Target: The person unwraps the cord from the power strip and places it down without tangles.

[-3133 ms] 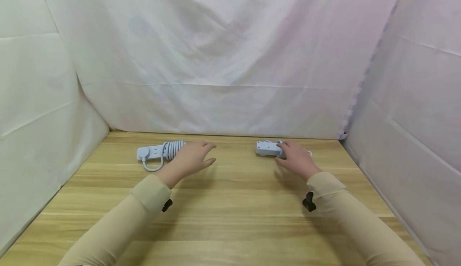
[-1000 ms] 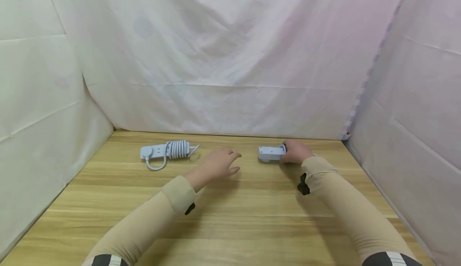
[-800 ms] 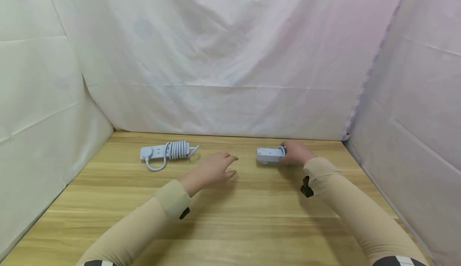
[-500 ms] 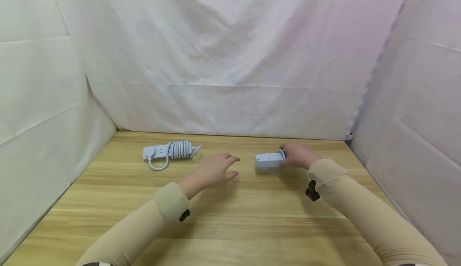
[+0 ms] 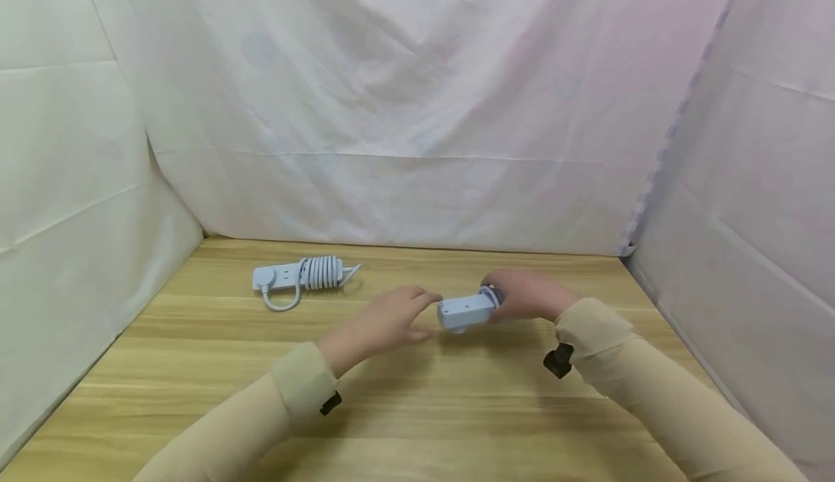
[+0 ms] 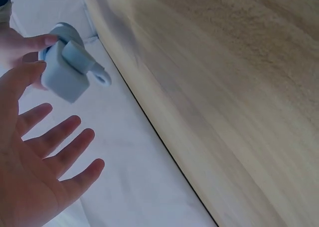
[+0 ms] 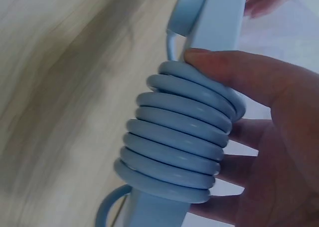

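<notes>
My right hand (image 5: pixel 528 295) grips a white power strip (image 5: pixel 466 311) held above the table, with its cord (image 7: pixel 174 132) wound round it in several turns. In the right wrist view the thumb lies by the top of the coil and the fingers reach behind. A plug (image 7: pixel 187 10) sits in the strip's socket face, turned downward in the head view. My left hand (image 5: pixel 385 322) is spread beside the strip's near end, fingertips right at it, palm facing it in the left wrist view. A second power strip (image 5: pixel 277 277) with a coiled cord lies at the back left.
The wooden table (image 5: pixel 391 424) carries both strips and is bounded by a white cloth (image 5: pixel 417 199) at the back, with cloth walls at left and right. A small black wrist camera (image 5: pixel 559 360) hangs under the right cuff.
My right hand has lifted the power strip off the table and brought it left and toward me. My left hand has left the other strip and come to the held one's end.
</notes>
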